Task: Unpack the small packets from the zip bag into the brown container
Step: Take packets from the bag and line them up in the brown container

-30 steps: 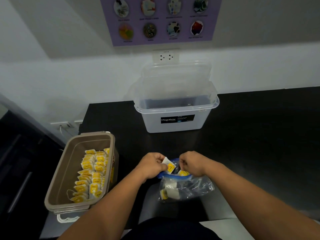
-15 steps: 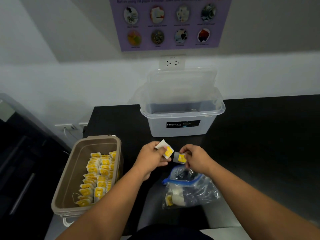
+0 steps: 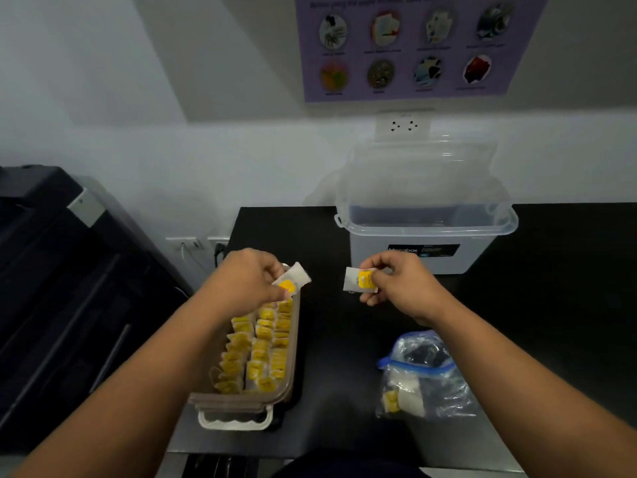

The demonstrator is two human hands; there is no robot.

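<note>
A person stands at a dark table (image 3: 344,346), and the view looks down along both bare forearms. The left hand (image 3: 248,284) pinches a small packet (image 3: 292,281), white with a yellow label, between thumb and fingertips. Its grip is closed on one edge, so most of the packet sticks out to the right. Directly below this grip sits the brown container (image 3: 241,401), long and narrow, with packed rows (image 3: 262,346) of matching packets standing on edge inside. The packet seems to be held over the far end so it can be slotted in behind those rows. The right hand (image 3: 400,288) pinches a second packet (image 3: 360,280) by its yellow side, grip closed on it. It is held in the air level with the left grip, apart from it and well to the right of the container, probably waiting its turn. Carrying one packet in each hand likely saves a trip. Below the right grip, nearer the person, the zip bag (image 3: 424,377) lies on the table, clear with a blue seal and its mouth open. A few packets are visible in its lower left corner, so the unpacking looks nearly done. Just beyond the right grip stands a clear plastic box (image 3: 424,243) with its lid tipped back.
</note>
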